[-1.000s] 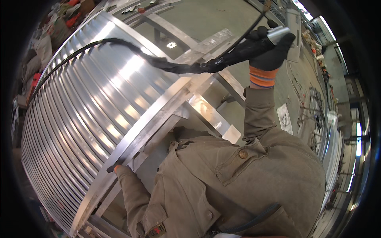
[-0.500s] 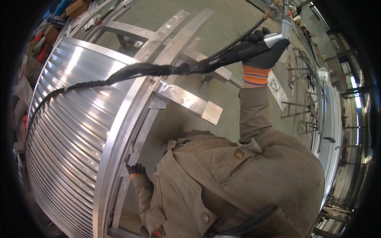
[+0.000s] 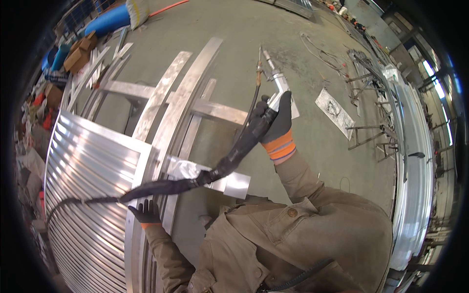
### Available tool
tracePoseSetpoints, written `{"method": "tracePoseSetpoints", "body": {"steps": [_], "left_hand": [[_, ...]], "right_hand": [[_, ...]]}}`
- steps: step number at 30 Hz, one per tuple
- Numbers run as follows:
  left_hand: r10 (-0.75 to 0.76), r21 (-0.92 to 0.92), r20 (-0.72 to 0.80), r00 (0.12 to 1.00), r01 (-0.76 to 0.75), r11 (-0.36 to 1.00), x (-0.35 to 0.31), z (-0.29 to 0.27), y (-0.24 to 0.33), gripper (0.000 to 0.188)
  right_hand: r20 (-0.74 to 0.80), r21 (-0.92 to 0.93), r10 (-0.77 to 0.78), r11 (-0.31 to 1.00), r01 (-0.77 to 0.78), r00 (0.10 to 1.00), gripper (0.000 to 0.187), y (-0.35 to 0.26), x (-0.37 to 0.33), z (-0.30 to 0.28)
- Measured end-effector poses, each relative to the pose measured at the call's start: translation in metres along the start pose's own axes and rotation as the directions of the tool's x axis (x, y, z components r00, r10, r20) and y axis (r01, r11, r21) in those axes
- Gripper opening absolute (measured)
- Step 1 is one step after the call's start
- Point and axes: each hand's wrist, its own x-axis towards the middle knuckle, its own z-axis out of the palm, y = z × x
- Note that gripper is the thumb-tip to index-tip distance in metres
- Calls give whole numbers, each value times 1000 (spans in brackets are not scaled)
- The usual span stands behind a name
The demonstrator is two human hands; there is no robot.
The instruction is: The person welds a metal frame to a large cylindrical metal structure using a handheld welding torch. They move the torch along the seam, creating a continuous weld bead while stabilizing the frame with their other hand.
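Note:
My right hand [image 3: 282, 119], in a black glove with an orange cuff, is closed around the silver handle of a welding torch [image 3: 278, 83]. The torch is raised with its nozzle pointing away from me, and a thin wire-feed tube runs beside it. From its rear a thick black-sleeved cable [image 3: 239, 146] sags left across a ribbed aluminium panel [image 3: 97, 158]. My left hand [image 3: 148, 213], gloved alike, has its fingers spread at the panel's edge rail [image 3: 138, 171], just below the cable. Whether its palm presses on the rail I cannot tell.
Long aluminium bars [image 3: 190, 88] and crosspieces support the panel's right side; a short metal plate [image 3: 237, 185] juts toward me. On the green floor lies a white sheet [image 3: 335, 113]. Metal trestles [image 3: 371, 134] stand right; cardboard boxes [image 3: 80, 53] and a blue roll [image 3: 107, 23] are far left.
My right hand has brought the torch nearer and left, its whole length now showing. My left hand has come forward along the rail with fingers spread. The view has shifted, showing more floor.

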Motion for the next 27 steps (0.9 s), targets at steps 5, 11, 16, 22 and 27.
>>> {"method": "tracePoseSetpoints", "body": {"steps": [5, 11, 16, 22, 27], "left_hand": [[39, -302, 162, 986, 12, 953, -3, 68, -7, 101], [111, -424, -66, 992, -128, 896, 35, 51, 2, 68], [290, -243, 514, 807, -187, 952, 86, 7, -14, 48], [302, -274, 220, 928, -238, 932, 22, 16, -15, 53], [293, -259, 139, 946, -251, 933, -17, 39, -27, 45]], "right_hand": [[-146, -60, -53, 997, 44, 988, 72, -51, 22, -45], [-128, -196, -110, 977, 84, 986, 66, -98, 18, -92], [-131, -190, -99, 979, 74, 986, 52, -116, 3, -92], [8, -406, -47, 913, 46, 999, 41, -111, 59, -52], [205, -593, 70, 802, 67, 976, 47, -83, 150, 18]]}}
